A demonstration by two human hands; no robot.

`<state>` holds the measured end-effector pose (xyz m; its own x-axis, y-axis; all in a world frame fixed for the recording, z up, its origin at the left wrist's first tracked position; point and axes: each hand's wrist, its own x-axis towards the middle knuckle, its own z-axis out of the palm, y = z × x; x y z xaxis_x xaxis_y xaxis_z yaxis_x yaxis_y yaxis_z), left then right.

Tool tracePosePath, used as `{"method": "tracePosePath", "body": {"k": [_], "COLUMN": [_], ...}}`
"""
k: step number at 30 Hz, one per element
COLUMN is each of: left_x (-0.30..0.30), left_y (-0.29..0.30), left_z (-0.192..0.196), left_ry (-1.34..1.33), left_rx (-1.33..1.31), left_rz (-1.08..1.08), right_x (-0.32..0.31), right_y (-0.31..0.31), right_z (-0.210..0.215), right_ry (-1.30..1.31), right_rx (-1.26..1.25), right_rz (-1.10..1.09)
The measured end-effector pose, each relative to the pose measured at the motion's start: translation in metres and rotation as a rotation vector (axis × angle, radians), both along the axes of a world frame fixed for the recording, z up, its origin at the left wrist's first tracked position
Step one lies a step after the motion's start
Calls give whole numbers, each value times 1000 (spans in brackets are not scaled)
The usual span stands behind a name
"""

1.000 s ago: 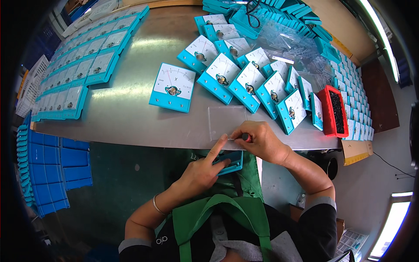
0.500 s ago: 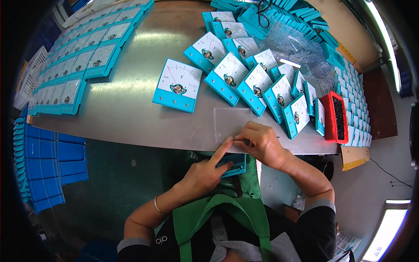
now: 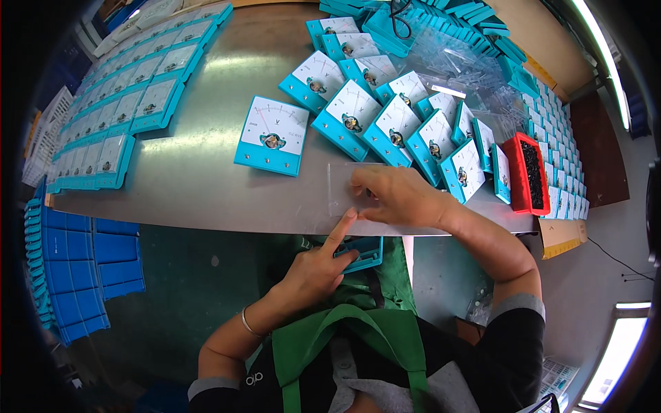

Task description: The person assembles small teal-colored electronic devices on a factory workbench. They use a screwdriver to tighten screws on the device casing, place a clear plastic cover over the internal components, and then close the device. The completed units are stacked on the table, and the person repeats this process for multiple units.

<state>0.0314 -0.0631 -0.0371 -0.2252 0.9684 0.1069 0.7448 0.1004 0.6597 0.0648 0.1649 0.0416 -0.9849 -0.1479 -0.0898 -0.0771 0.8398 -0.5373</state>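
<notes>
Surface (image 3: 200,193): one, metal, its near edge in front of the person. Along its left edge, a block of meters (image 3: 153,100) in close rows, probably to save room; far ones too small for me to count. Toward the far right corner, a heap of clear covers (image 3: 461,72), overlapping, uncountable. Right of middle, thirteen loose meters (image 3: 348,110) by my count, overlapping, I judge for easy reach; one lone meter (image 3: 279,120) lies flat to their left. Red bin (image 3: 516,175): one, near the right edge, containing black small parts (image 3: 532,175).

Hands: two, very near each other. Left hand (image 3: 313,277): thumb and lower fingers clamped on one teal case (image 3: 373,255), just below the near edge. Its index finger reaches the near side of one clear panel (image 3: 339,186), presumably steadying it. The panel lies flat by the near edge, partly under the right hand (image 3: 406,196), whose fingers curl around a dark object (image 3: 372,195), mostly hidden; I cannot tell whether they grip it.
</notes>
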Motion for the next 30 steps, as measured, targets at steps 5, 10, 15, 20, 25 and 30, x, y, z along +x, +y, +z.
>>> {"method": "tracePosePath", "body": {"k": [5,10,15,20,25,30], "left_x": [7,7,8,7,7,8], "left_y": [3,3,4,5,4,5], "left_z": [1,2,2,-1,-1,-1], "left_ry": [16,53,46,49,64,59], "left_rx": [-34,5,7,13,11,-3], "left_rz": [33,42,45,43,42,37], "right_x": [16,15,14,12,9,5], "right_y": [-19,-39,-37,-41,-45,-47], "right_z": [22,-4,-12,-10,-17,-21], "right_ry": [239,667,729,714,788,839], "right_rx": [-546,-1173,-1143,-1160,-1016,-890], "right_rz": [-328,-424,-387,-525,-452,-333]}}
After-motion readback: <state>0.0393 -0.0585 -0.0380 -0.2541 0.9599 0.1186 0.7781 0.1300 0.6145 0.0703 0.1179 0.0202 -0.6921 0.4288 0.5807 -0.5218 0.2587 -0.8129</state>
